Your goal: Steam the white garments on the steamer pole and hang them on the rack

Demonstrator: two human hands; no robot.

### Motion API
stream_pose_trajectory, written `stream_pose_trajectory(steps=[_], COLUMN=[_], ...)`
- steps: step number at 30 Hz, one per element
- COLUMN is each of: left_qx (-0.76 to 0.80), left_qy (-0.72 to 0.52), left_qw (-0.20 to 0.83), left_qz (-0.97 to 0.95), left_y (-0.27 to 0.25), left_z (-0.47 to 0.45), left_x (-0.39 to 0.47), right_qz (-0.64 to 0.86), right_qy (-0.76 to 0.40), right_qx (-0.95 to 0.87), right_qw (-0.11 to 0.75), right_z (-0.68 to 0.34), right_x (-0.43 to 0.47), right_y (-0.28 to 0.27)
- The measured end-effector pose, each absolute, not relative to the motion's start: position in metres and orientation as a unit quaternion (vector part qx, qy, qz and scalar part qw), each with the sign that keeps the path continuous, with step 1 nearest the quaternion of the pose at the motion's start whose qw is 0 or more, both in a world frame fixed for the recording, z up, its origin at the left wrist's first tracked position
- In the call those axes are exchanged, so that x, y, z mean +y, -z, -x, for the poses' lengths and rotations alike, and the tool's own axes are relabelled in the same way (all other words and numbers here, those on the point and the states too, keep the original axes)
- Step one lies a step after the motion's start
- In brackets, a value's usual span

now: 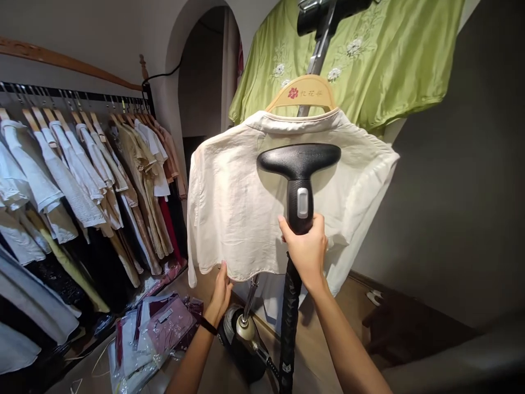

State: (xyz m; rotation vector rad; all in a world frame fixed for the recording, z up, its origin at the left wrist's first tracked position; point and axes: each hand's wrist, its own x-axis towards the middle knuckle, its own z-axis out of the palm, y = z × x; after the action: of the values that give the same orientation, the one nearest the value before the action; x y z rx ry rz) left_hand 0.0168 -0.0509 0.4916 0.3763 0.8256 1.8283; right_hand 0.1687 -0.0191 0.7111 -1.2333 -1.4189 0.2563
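Over the cream cloth shirt (229,213), right hand (308,253) grips black T-headed plastic steamer (299,160); left hand (221,294) pinches hem (241,277); cloth's rumpled, smoothing looks unfinished!

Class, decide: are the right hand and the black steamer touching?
Touching: the head view shows the right hand gripping the black steamer by its handle.

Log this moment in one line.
right hand: gripping black T-shaped plastic steamer | left hand: touching lower hem of cream fabric shirt | shirt: hung on pale-yellow hanger

right hand (308,249) grips steamer (299,161) | left hand (222,289) holds shirt hem (245,274)
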Motion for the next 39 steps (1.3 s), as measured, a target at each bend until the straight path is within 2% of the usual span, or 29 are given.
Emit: stream_pose_trajectory(steps=[2,4,13,20,23,39], left_qx=[0.253,0.225,0.246,0.206,0.213,0.268], left_qy=[-0.762,-0.772,-0.724,-0.777,-0.765,-0.782], left_qw=[0.571,0.567,0.609,0.581,0.584,0.548], left_qz=[-0.173,-0.18,-0.209,-0.127,-0.169,-0.129], left_y=[-0.5,-0.508,-0.497,-0.499,-0.501,-0.476], left_z=[-0.025,-0.028,-0.062,-0.07,-0.073,-0.075], left_x=[-0.039,-0.033,-0.048,-0.04,-0.036,-0.042], right_qz=[0.521,0.511,0.547,0.559,0.557,0.545], right_qy=[-0.119,-0.133,-0.197,-0.294,-0.321,-0.328], right_qx=[-0.62,-0.63,-0.638,-0.626,-0.626,-0.657], right_qw=[0.575,0.57,0.505,0.457,0.442,0.405], right_z=[-0.166,-0.164,-0.165,-0.177,-0.181,-0.183], right_x=[-0.017,-0.016,-0.019,-0.032,-0.042,-0.085], right_y=[-0.714,-0.712,-0.641,-0.578,-0.561,-0.541])
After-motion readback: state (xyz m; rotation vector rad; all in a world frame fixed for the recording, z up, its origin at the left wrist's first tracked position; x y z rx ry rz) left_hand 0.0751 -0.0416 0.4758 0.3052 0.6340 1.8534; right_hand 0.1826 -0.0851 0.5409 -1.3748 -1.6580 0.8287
